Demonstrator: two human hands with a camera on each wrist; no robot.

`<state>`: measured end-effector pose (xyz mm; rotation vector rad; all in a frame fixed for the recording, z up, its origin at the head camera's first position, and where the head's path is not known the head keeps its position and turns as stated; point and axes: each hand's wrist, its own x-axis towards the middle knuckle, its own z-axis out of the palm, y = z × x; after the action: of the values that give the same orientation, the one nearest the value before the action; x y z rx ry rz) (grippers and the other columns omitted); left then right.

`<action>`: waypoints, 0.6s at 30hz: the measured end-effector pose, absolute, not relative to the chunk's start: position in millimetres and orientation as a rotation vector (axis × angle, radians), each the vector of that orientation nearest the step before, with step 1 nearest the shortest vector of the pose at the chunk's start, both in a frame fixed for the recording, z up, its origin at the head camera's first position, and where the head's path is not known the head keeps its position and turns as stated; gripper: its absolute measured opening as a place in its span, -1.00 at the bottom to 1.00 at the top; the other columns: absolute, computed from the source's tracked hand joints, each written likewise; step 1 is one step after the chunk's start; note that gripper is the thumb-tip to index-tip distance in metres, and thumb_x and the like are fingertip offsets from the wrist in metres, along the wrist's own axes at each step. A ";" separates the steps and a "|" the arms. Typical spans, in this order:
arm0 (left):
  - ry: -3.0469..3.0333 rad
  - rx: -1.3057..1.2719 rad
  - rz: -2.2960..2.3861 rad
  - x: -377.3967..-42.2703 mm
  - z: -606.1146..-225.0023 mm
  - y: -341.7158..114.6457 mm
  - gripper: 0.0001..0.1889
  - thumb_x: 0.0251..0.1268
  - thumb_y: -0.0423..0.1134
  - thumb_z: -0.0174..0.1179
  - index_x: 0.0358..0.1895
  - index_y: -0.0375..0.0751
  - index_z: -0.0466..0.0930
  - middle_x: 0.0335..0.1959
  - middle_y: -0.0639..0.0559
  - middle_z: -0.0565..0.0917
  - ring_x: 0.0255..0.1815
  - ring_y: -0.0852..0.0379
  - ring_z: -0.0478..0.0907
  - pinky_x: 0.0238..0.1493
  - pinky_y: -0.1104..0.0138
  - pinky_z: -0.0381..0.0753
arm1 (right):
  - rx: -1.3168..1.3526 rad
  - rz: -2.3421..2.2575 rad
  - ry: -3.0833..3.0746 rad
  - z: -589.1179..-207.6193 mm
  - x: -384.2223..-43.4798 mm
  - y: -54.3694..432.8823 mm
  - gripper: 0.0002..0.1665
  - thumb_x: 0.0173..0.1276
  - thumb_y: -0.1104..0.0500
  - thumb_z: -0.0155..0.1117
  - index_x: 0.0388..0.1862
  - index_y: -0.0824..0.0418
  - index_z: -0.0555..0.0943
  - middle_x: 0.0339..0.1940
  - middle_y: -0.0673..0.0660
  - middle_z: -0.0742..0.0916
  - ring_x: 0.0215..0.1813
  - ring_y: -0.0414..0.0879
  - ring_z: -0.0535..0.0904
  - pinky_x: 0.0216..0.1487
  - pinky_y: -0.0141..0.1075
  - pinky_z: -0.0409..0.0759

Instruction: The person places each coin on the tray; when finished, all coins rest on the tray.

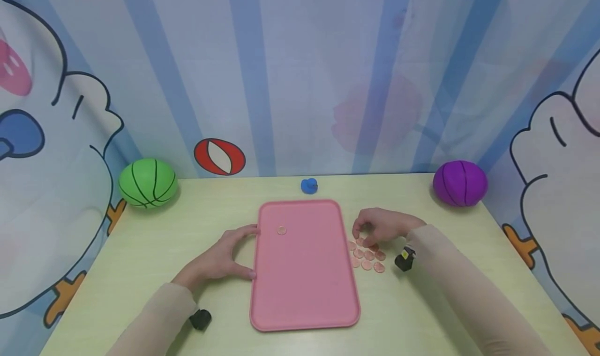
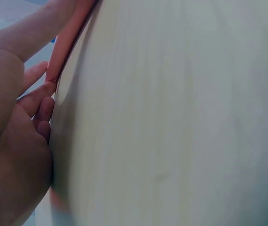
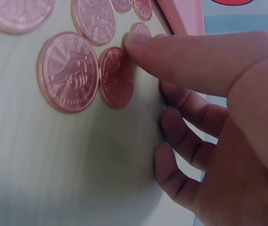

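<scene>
A pink tray [image 1: 307, 272] lies lengthwise on the table, with one copper-coloured coin [image 1: 282, 230] near its upper left. Along the tray's left edge rests my left hand [image 1: 220, 257], thumb and fingertips spread apart and touching the rim. In the left wrist view its thumb [image 2: 35, 28] reaches out straight towards the tray edge. Right of the tray lies a cluster of several coins [image 1: 367, 265]. Over the far side of this cluster, my right hand [image 1: 384, 226] has its fingers curled and pinches a coin [image 3: 141, 29]. The right thumb partly hides that coin; coins nearby show a thumbs-up design [image 3: 70, 73].
A blue toy duck [image 1: 309, 186] stands behind the tray. At the back corners sit a green ball [image 1: 148, 183] and a purple ball [image 1: 460, 183]. A printed blue striped cloth [image 1: 300, 85] rises along the table's back edge.
</scene>
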<state>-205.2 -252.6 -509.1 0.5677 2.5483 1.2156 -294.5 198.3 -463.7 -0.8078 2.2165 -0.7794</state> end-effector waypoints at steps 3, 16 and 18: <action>2.546 0.558 1.213 -205.2 -509.0 -252.6 0.13 -0.14 0.05 0.72 0.60 0.11 0.29 0.66 0.06 0.24 0.67 -0.20 0.02 0.60 -0.36 -0.03 | -0.797 -0.758 2.240 -464.1 -294.7 198.6 -0.79 0.36 0.43 0.36 -0.13 0.17 0.66 -0.44 0.14 0.67 -0.60 0.01 0.67 0.29 -0.10 0.53; 2.547 0.573 1.221 -205.3 -509.3 -252.7 0.13 -0.14 0.05 0.72 0.60 0.09 0.30 0.66 0.05 0.24 0.67 -0.21 0.02 0.60 -0.36 -0.03 | -0.918 -0.761 2.312 -461.4 -296.2 198.8 -0.91 0.43 0.38 0.32 -0.19 0.21 0.67 -0.46 0.08 0.72 -0.49 -0.04 0.73 -0.01 -0.20 0.66; 2.551 0.584 1.221 -205.3 -509.6 -252.8 0.12 -0.13 0.05 0.72 0.60 0.08 0.30 0.66 0.03 0.24 0.66 -0.22 0.03 0.59 -0.37 -0.02 | -0.935 -0.785 2.310 -460.8 -296.3 198.0 -0.91 0.43 0.40 0.30 -0.20 0.24 0.67 -0.43 0.09 0.72 -0.50 -0.02 0.73 -0.12 -0.24 0.70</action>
<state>-205.3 -252.8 -509.6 0.5838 2.5507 1.2213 -296.3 198.0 -460.8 -0.9354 2.3099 -0.7845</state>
